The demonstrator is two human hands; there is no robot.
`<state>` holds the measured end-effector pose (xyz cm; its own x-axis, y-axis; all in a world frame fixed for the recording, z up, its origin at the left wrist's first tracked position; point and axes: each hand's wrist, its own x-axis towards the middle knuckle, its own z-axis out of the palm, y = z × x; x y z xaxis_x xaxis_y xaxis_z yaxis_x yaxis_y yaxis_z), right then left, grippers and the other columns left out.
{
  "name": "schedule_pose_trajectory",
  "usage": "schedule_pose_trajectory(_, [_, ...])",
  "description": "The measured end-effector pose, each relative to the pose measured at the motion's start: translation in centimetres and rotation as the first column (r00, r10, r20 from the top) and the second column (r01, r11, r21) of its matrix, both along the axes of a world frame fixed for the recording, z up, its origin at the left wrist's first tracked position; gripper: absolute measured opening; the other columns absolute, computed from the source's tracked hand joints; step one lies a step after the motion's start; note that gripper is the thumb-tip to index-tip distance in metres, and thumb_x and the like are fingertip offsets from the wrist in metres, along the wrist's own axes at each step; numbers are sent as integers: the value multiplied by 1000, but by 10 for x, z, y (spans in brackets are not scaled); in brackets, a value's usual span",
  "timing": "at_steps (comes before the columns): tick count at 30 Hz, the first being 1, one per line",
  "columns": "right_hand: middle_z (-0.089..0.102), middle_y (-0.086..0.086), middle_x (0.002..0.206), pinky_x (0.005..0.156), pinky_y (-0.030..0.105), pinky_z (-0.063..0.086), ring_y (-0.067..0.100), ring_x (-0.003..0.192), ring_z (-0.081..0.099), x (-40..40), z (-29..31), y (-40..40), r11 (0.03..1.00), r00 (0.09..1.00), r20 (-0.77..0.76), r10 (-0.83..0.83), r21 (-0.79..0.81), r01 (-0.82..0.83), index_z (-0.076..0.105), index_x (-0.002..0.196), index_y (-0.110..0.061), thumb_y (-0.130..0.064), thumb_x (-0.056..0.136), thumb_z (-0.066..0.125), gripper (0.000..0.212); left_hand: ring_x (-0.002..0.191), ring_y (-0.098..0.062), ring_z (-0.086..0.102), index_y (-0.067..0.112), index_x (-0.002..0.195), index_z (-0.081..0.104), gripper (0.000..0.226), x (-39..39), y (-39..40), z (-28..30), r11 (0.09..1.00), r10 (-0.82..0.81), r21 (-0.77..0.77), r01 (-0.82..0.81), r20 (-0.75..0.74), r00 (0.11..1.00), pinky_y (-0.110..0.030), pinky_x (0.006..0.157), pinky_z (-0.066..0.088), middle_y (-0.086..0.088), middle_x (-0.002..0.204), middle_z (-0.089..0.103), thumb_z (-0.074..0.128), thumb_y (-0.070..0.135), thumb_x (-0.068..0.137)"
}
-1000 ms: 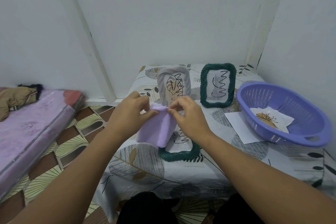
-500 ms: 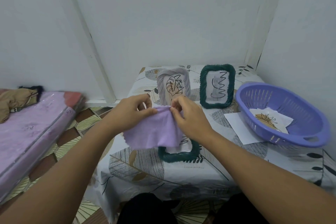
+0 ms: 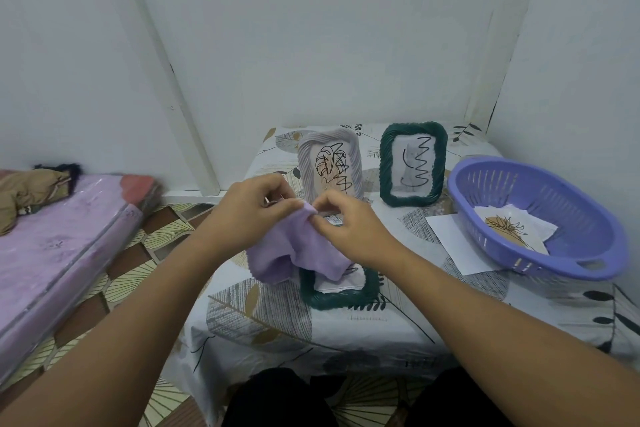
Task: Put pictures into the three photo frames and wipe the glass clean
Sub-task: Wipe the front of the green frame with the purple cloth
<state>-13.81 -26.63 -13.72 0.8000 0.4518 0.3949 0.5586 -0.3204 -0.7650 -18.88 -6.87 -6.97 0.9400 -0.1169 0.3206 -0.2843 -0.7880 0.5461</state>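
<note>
Both hands pinch the top edge of a lilac cloth (image 3: 298, 253), left hand (image 3: 249, 215) and right hand (image 3: 349, 229) close together. It hangs limp over the flat green frame (image 3: 341, 300) near the desk's (image 3: 259, 322) front edge. Soft and light, it likely needs bunching into a pad; the glass looks fragile, so press gently.

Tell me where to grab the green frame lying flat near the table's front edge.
Grip the flat green frame by its exposed near rim, coming from the front edge. The purple cloth, pinched by both hands, drapes over its far part, so only that ropey rim looks free.
</note>
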Motion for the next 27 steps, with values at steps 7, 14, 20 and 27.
schedule_pose_trajectory(7, [61,-6,82,70,32,50,12,78,56,3,1,-10,990,987,84,-137,56,133,56,87,-18,-10,88,67,14,71,-12,64,29,81,74,9,-2,23,2,1000,-18,-15,16,-165,986,-38,69,52,10,74,71,77,32,89])
schedule_pose_trajectory(14, [63,-11,84,71,26,50,4,74,56,12,-9,-16,978,980,56,-193,-64,196,65,93,-25,-28,95,68,5,63,-5,47,26,81,56,24,-2,16,-3,990,132,-47,-132,-9,991,-27,58,39,7,70,58,61,42,97])
schedule_pose_trajectory(20, [69,-8,84,59,20,44,10,72,61,15,-3,-35,943,934,-137,-331,-10,333,70,97,-25,-38,99,63,16,57,-8,45,23,93,64,6,-3,9,1,988,11,-150,-38,-171,985,-31,60,39,14,59,58,66,27,97])
schedule_pose_trajectory(27, [67,-12,75,61,25,45,2,68,58,27,37,-78,881,888,-57,-457,106,461,73,88,-27,-45,89,73,18,56,-15,62,7,96,65,11,-4,-40,40,900,-119,-435,-17,-284,951,-37,67,55,-1,64,66,70,18,95])
